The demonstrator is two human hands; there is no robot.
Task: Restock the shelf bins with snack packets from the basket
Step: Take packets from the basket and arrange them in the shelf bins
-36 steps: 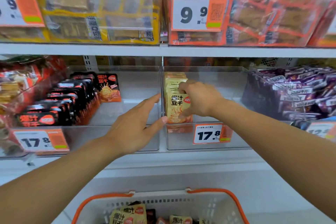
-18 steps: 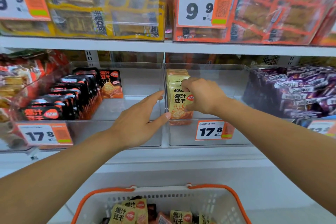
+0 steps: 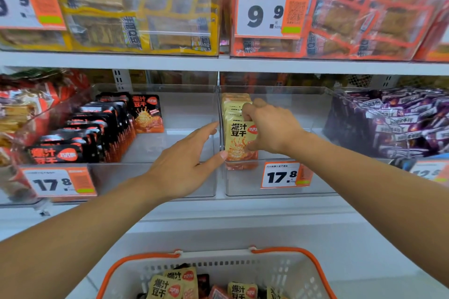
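While left hand (image 3: pixel 184 165) splays, right hand (image 3: pixel 269 126) on yellow packets (image 3: pixel 239 138).

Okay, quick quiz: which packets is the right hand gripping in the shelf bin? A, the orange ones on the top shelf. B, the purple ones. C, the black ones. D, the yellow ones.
D: the right hand curls round the front of the row of yellow packets standing in the clear bin with the 17.8 tag.
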